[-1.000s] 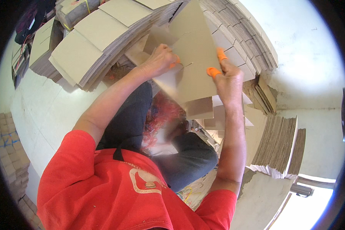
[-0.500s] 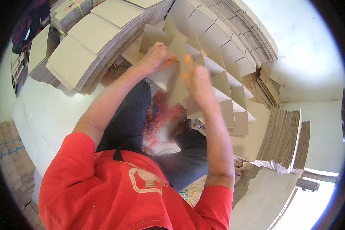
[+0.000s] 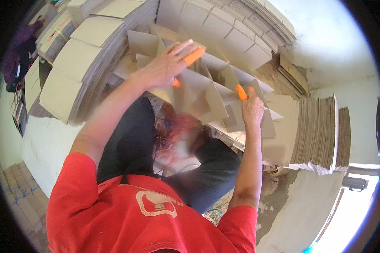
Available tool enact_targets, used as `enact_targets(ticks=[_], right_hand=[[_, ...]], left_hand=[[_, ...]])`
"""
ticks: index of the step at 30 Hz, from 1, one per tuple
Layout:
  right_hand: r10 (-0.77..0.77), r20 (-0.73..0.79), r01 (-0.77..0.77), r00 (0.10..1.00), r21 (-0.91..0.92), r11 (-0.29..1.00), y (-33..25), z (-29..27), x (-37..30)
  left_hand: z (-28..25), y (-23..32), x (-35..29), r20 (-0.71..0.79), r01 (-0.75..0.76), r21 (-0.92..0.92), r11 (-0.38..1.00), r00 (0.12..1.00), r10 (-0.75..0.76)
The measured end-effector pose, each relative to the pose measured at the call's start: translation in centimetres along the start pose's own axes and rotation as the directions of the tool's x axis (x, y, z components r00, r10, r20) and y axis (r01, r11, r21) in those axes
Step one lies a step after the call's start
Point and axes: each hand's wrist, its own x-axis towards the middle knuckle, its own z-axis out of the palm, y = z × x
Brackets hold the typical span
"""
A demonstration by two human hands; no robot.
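A cardboard divider (image 3: 194,84) of interlocked strips, forming a grid of diamond-shaped cells, stands in front of me. My left hand (image 3: 162,67) lies over its left part with the fingers stretched out and the palm down. Orange covers sit on some of its fingertips. At the divider's right side, my right hand (image 3: 252,109) has its orange-covered thumb and finger closed at the edge of a strip. Part of the grid is hidden beneath my left hand.
Stacked cardboard sheets (image 3: 67,82) stand at the left, with slotted strip stacks (image 3: 223,25) behind the divider. An upright pile of sheets (image 3: 314,130) is at the right. Red stringy scraps (image 3: 177,133) lie between my legs.
My hands have moved apart: the left opened out flat over the grid, the right went to its right side. A strip formerly raised between them now sits in the grid.
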Motion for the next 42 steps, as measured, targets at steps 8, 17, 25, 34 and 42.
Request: enact_targets(ticks=[8,17,25,34,42], right_hand=[[-0.296,-0.203,0.353,0.933,0.359,0.864,-0.5,-2.7,-2.4],[0.092,-0.748,-0.210,0.657,-0.065,0.975,12.8,-8.0,-8.0],[0.561,-0.244,-0.611,0.791,-0.349,0.710,21.9,-5.5,-13.5],[0.497,-0.227,-0.544,0.838,-0.422,0.725,27.0,-4.3,-14.2],[0.540,-0.205,-0.577,0.817,-0.263,0.773,27.1,-6.0,-13.6]], left_hand=[[3.1,-4.0,7.0,0.282,-0.096,-0.079,0.992,0.952,0.115],[4.2,-5.7,6.7,0.332,0.031,-0.160,0.987,0.943,0.024],[-0.5,-4.4,6.2,-0.239,-0.067,-0.086,0.994,0.970,0.045],[-23.7,1.4,6.0,-0.611,0.108,0.537,0.837,0.734,0.297],[-18.7,-7.6,-2.4,-0.439,0.523,0.683,0.510,0.852,-0.287]])
